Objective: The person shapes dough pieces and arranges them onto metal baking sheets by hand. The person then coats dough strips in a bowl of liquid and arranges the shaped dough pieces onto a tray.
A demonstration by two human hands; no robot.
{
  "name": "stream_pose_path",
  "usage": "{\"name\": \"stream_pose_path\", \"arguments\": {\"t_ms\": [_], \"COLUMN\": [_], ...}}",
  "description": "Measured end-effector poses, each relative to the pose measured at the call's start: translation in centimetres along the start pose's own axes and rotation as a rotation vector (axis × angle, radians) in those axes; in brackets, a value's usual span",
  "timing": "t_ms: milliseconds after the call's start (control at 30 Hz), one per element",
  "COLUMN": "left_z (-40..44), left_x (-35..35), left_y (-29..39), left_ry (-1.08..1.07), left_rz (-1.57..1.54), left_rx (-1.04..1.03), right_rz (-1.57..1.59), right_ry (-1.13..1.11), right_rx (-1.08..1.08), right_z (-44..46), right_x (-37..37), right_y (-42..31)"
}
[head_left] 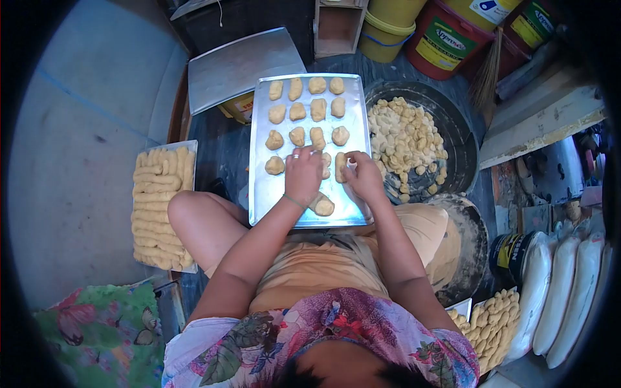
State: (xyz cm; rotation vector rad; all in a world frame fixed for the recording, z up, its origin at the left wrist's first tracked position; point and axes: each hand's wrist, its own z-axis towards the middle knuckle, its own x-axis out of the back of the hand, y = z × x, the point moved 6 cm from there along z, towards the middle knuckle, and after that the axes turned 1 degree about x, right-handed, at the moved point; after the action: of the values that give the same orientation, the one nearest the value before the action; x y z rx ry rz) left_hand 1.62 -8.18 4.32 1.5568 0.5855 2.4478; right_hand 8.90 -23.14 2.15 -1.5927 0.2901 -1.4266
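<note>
A metal baking tray (259, 187) rests across my lap, with rows of dough pieces (317, 110) spaced over it. My left hand (304, 176) is over the tray's near half, fingers bent down and closed around a small dough piece (326, 163) that shows at its thumb side; my palm hides part of the row. My right hand (363, 178) pinches an upright, elongated dough piece (341, 167) between thumb and fingers, touching the tray. Below my left hand, near my wrist, lies a longer dough piece (322, 205).
A wide black basin (462, 139) holding many dough lumps (404, 139) stands at the right. Left of my knee is a tray of dough rolls (158, 207). Another metal tray (242, 64) lies behind. Buckets (446, 42) stand at the back right, and filled plastic bags (556, 291) lower right.
</note>
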Motion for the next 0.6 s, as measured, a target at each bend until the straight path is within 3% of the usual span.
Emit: {"name": "stream_pose_path", "arguments": {"t_ms": [100, 133, 233, 500, 600], "left_z": [-0.3, -0.4, -0.4, -0.5, 1.1], "left_x": [0.0, -1.0, -1.7, -0.9, -0.3], "left_y": [-2.2, -3.3, -4.5, -4.5, -3.7], "left_ry": [-0.066, -0.169, -0.2, -0.094, -0.028], "left_rz": [0.026, -0.021, -0.066, -0.08, -0.053], "left_rx": [0.125, 0.128, 0.062, 0.021, 0.018], "right_rz": [-0.133, -0.182, -0.287, -0.39, -0.22], "right_ry": [0.002, -0.022, -0.069, -0.019, -0.146], "right_rx": [0.172, 0.222, 0.29, 0.432, 0.258], "right_z": [-0.2, -0.3, -0.3, -0.6, 0.2], "right_x": [0.4, 0.2, -1.4, -4.9, -3.2], "right_y": [-2.3, -3.2, -4.8, -4.7, -4.8]}}
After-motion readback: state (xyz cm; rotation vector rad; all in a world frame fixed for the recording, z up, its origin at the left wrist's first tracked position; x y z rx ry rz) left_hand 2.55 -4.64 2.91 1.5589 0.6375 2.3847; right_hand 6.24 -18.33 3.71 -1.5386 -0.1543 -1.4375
